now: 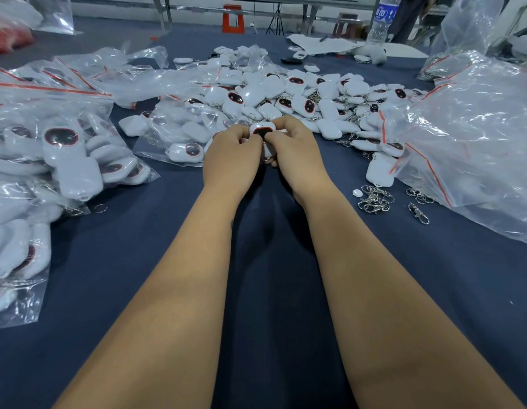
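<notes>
The white keyring gadget point(262, 131), its dark oval window rimmed in red, sits raised just above the counter point(138, 246) at the near edge of the heap, pinched between both hands; the left hand point(231, 160) curls its fingers point(241, 134) round the gadget's left side, and the right hand point(294, 154) grips the right side and top with bent fingers, the two hands touching beneath it; whether a ring hangs from the gadget I cannot tell. Right behind lies a loose pile of the same gadgets point(285, 93), many with metal rings; to the left, clear zip bags filled with gadgets point(64, 152) overlap one another; to the right, a mound of crumpled clear bags point(477, 137); near its foot, a cluster of metal clasps and rings point(375, 199); at the far end stands a water bottle point(381, 22), and beyond the counter an orange stool point(233, 19).
</notes>
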Demonstrator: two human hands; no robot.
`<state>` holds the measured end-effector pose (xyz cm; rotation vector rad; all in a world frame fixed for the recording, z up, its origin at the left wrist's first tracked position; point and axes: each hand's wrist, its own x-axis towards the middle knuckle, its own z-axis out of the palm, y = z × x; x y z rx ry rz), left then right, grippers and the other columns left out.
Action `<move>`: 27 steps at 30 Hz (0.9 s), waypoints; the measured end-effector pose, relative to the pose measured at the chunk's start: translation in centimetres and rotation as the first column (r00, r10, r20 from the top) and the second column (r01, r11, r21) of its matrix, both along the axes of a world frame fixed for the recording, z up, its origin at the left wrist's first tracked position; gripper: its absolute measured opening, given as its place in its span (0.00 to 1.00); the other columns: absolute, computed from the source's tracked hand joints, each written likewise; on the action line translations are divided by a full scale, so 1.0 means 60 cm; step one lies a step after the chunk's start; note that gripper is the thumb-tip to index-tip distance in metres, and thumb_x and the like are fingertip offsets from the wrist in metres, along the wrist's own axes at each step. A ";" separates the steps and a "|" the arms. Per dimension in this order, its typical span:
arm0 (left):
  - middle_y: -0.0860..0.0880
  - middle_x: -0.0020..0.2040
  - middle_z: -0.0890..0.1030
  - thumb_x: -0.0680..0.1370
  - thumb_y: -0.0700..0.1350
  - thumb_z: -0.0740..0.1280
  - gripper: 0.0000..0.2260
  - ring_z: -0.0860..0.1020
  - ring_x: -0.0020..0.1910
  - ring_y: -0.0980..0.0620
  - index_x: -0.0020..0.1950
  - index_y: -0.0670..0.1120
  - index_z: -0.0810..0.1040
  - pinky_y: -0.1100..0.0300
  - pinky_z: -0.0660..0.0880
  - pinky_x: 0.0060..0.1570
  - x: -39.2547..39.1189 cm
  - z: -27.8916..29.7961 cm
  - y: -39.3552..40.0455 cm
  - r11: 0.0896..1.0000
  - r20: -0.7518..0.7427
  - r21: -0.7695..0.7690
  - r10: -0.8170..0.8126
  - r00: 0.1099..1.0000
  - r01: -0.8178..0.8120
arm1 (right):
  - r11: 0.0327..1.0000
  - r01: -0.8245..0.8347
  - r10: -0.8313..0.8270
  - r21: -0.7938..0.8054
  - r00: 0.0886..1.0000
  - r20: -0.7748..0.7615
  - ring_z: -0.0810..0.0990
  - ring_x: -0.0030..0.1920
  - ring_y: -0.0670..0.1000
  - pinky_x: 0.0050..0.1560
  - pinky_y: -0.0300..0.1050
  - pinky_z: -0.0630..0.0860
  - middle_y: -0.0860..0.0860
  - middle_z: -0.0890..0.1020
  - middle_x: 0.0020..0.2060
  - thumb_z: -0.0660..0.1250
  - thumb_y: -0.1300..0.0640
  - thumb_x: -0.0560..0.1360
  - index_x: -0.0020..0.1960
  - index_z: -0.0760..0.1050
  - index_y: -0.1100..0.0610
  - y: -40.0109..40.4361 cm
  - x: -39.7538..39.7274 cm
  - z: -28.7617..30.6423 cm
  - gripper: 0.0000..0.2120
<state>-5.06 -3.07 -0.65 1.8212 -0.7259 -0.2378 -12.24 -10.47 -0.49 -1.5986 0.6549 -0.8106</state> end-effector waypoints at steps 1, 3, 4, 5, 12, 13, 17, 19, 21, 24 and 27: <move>0.53 0.39 0.76 0.77 0.48 0.61 0.10 0.71 0.36 0.54 0.35 0.55 0.73 0.58 0.65 0.35 0.000 0.000 0.000 1.000 -0.001 0.005 0.000 1.000 0.000 | 1.000 0.000 0.000 0.001 1.000 0.002 0.75 0.30 0.41 0.33 0.34 0.71 0.47 0.78 0.32 0.62 0.63 0.77 0.46 0.75 0.56 0.000 0.000 0.000 0.04; 0.51 0.41 0.77 0.77 0.48 0.61 0.10 0.71 0.37 0.53 0.35 0.55 0.73 0.58 0.65 0.36 0.000 0.000 -0.001 1.000 -0.005 0.012 -0.002 1.000 0.002 | 1.000 0.007 -0.007 -0.002 1.000 0.000 0.76 0.31 0.41 0.34 0.35 0.72 0.47 0.78 0.33 0.62 0.63 0.77 0.46 0.75 0.55 -0.001 0.000 -0.001 0.05; 0.51 0.41 0.77 0.77 0.48 0.61 0.10 0.72 0.37 0.53 0.35 0.55 0.73 0.57 0.65 0.36 0.000 0.000 -0.001 1.000 -0.007 0.011 -0.003 1.000 0.003 | 1.000 0.011 -0.011 -0.006 1.000 -0.007 0.76 0.33 0.43 0.36 0.37 0.72 0.48 0.79 0.34 0.61 0.63 0.76 0.46 0.75 0.55 -0.001 0.001 -0.002 0.06; 0.52 0.41 0.76 0.77 0.48 0.62 0.10 0.72 0.37 0.53 0.35 0.55 0.72 0.57 0.65 0.36 0.000 0.000 -0.001 1.000 -0.010 0.009 -0.004 1.000 0.004 | 1.000 0.014 -0.014 -0.008 1.000 -0.016 0.76 0.34 0.45 0.38 0.39 0.72 0.49 0.79 0.35 0.61 0.63 0.76 0.46 0.75 0.55 -0.002 0.002 -0.002 0.06; 0.53 0.37 0.75 0.77 0.48 0.62 0.10 0.71 0.35 0.54 0.34 0.55 0.72 0.57 0.65 0.37 0.002 -0.002 -0.001 1.000 -0.022 -0.001 -0.016 1.000 0.016 | 1.000 0.027 -0.027 0.004 0.999 -0.024 0.77 0.33 0.43 0.34 0.35 0.73 0.49 0.80 0.36 0.63 0.62 0.76 0.47 0.76 0.55 -0.003 0.004 0.001 0.05; 0.53 0.37 0.75 0.77 0.48 0.62 0.10 0.71 0.36 0.53 0.35 0.55 0.72 0.57 0.66 0.37 0.002 -0.002 -0.001 1.000 -0.025 -0.006 -0.014 1.000 0.014 | 1.000 0.027 -0.027 0.000 0.999 -0.023 0.76 0.33 0.43 0.34 0.35 0.72 0.48 0.80 0.35 0.62 0.63 0.75 0.46 0.76 0.54 -0.003 0.003 0.001 0.06; 0.52 0.39 0.78 0.78 0.48 0.62 0.08 0.74 0.39 0.52 0.38 0.53 0.72 0.57 0.69 0.39 -0.001 0.000 0.000 1.000 -0.006 -0.023 0.007 1.000 -0.007 | 1.000 0.004 -0.004 -0.001 1.000 0.005 0.73 0.30 0.45 0.31 0.35 0.70 0.50 0.77 0.29 0.62 0.65 0.73 0.43 0.76 0.55 0.000 0.004 0.001 0.07; 0.50 0.42 0.81 0.78 0.48 0.62 0.08 0.75 0.40 0.51 0.39 0.53 0.73 0.55 0.71 0.41 -0.002 0.000 0.001 1.000 -0.001 -0.027 0.009 1.000 -0.009 | 1.000 -0.002 0.002 -0.005 1.000 0.003 0.73 0.29 0.46 0.30 0.36 0.70 0.50 0.77 0.28 0.62 0.66 0.73 0.43 0.76 0.55 0.000 0.005 0.001 0.08; 0.47 0.44 0.82 0.78 0.48 0.61 0.06 0.76 0.41 0.51 0.42 0.51 0.74 0.53 0.73 0.44 -0.003 0.001 0.002 1.000 0.003 -0.027 0.005 1.000 -0.005 | 1.000 -0.004 0.004 -0.005 1.000 -0.004 0.73 0.29 0.45 0.31 0.36 0.70 0.50 0.78 0.28 0.62 0.66 0.73 0.42 0.76 0.54 -0.001 0.005 0.000 0.08; 0.45 0.46 0.81 0.78 0.47 0.61 0.07 0.77 0.43 0.47 0.47 0.46 0.76 0.51 0.74 0.46 -0.004 -0.001 0.001 0.999 0.032 -0.033 0.016 0.999 -0.015 | 1.000 0.000 0.000 -0.005 1.000 -0.009 0.74 0.29 0.43 0.32 0.36 0.70 0.49 0.79 0.30 0.61 0.65 0.73 0.43 0.77 0.54 -0.003 0.005 -0.002 0.09; 0.47 0.45 0.80 0.79 0.46 0.60 0.07 0.75 0.43 0.48 0.50 0.45 0.75 0.54 0.71 0.41 -0.003 -0.004 -0.001 1.000 0.094 -0.023 0.015 0.995 -0.013 | 1.000 -0.003 0.002 -0.013 1.000 -0.022 0.74 0.31 0.44 0.34 0.38 0.70 0.49 0.79 0.33 0.61 0.65 0.73 0.44 0.77 0.54 -0.005 0.006 -0.004 0.09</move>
